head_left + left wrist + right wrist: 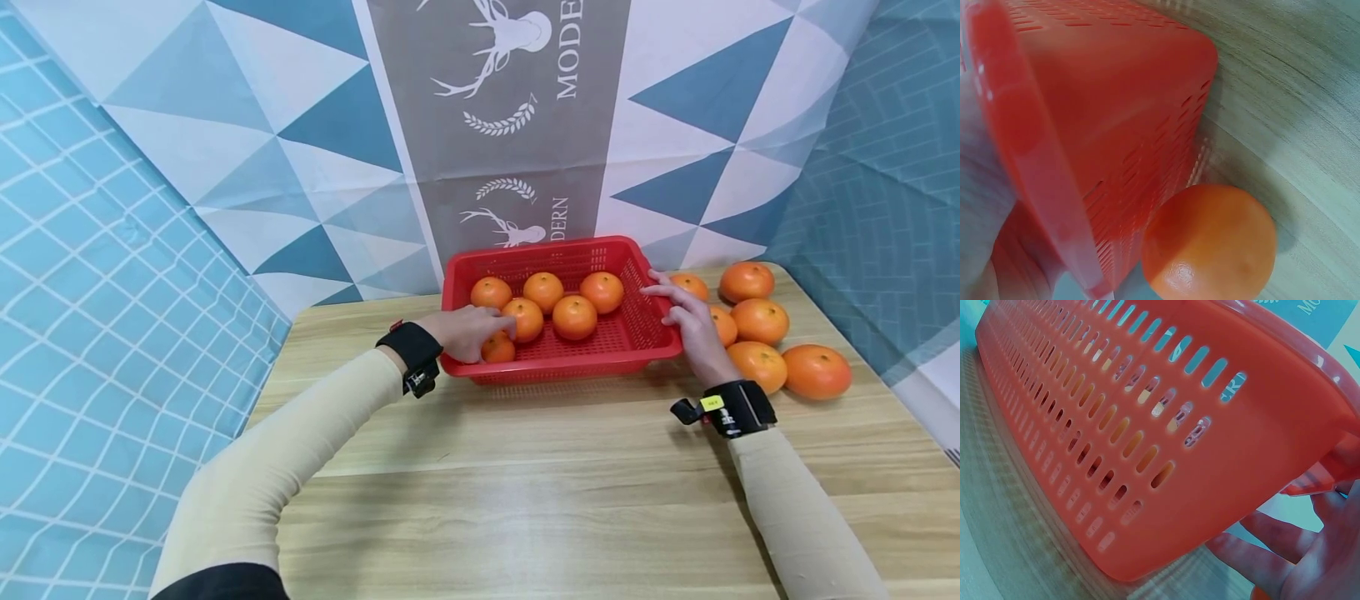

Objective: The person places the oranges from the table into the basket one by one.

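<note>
The left hand (468, 332) reaches into the red basket (558, 371), fingers curled round an orange (498, 348); the right hand (690, 321), fingers spread, best steadies the basket's rim firmly.

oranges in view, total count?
12. Six in the basket. Six on the table to its right. The right hand may hide more.

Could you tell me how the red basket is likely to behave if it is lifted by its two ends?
The red basket looks like stiff slotted plastic, so it probably keeps its shape. The six oranges inside lie loose and would likely roll if it tilts. Left hand and right hand touch opposite ends.
</note>
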Available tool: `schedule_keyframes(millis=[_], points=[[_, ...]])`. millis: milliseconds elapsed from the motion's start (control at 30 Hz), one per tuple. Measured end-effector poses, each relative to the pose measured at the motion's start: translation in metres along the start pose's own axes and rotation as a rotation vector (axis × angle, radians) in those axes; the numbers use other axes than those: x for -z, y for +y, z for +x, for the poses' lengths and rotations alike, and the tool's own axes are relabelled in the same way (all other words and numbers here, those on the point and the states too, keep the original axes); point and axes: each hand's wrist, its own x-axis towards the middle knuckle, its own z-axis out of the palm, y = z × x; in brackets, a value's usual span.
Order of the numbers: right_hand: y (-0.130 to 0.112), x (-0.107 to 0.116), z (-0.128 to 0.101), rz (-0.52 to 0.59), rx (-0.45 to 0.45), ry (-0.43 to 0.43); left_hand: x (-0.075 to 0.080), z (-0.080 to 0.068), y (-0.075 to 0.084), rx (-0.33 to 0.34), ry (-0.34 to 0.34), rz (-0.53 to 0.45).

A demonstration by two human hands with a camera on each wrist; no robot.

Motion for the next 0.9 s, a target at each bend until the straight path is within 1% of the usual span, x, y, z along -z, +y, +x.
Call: schedule_keyframes(millis=[233, 367, 533, 700, 900], points=[[-0.002, 0.000, 0.001, -0.009, -0.003, 0.003, 0.001, -0.002, 0.000, 0.002, 0.006, -0.016], [-0.002, 0.001, 0.001, 0.001, -0.019, 0.000, 0.002, -0.002, 0.001, 0.015, -0.006, -0.029], [-0.001, 0.001, 0.000, 0.006, -0.023, -0.002, 0.002, -0.003, 0.002, 0.015, -0.012, -0.018], [-0.001, 0.000, 0.000, -0.002, -0.018, 0.002, 0.003, -0.006, 0.000, -0.002, 0.011, -0.009], [0.000, -0.001, 0.000, -0.013, -0.019, 0.004, 0.008, -0.012, -0.003, -0.032, 0.044, -0.036]])
